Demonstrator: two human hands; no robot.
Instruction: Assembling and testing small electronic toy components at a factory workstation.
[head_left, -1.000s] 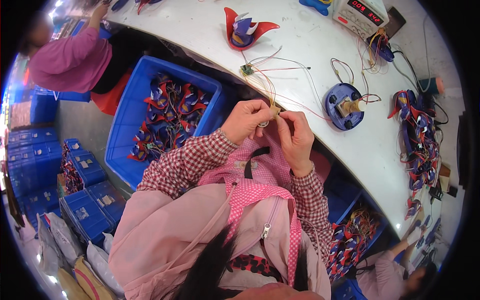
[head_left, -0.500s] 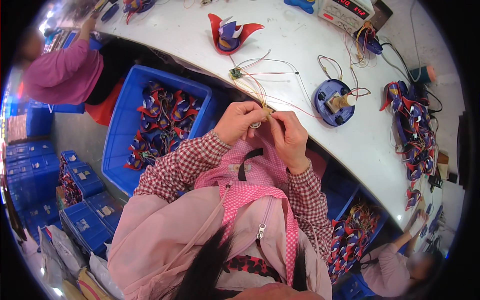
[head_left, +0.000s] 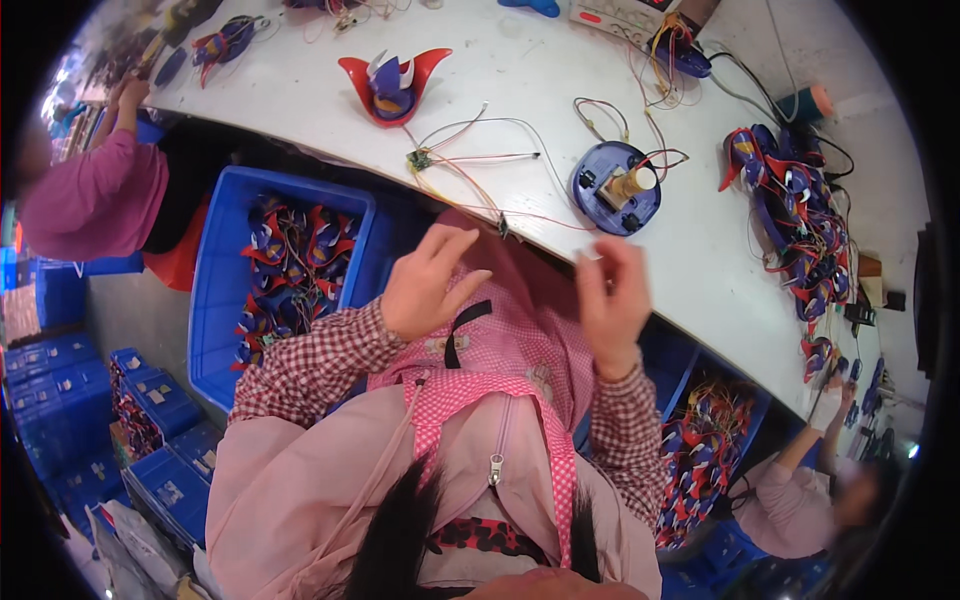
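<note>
My left hand is raised over my lap in front of the table edge, fingers apart and holding nothing. My right hand, somewhat blurred, is near the edge too, thumb and forefinger close around a small white piece. Between the hands, a small dark green board hangs at the table edge on thin wires. Those wires run to a second small circuit board on the tabletop. Just beyond my right hand sits a round blue-purple base with a cylindrical part on it.
A red and purple winged shell stands on the white table. Many similar parts are heaped at the right. A blue bin of parts stands left of me. Co-workers sit at left and lower right; a power supply is at the back.
My hands have come apart, releasing the small board and wires they were pinching together. My left hand opened and drew back left; the right moved right. The whole view has shifted.
</note>
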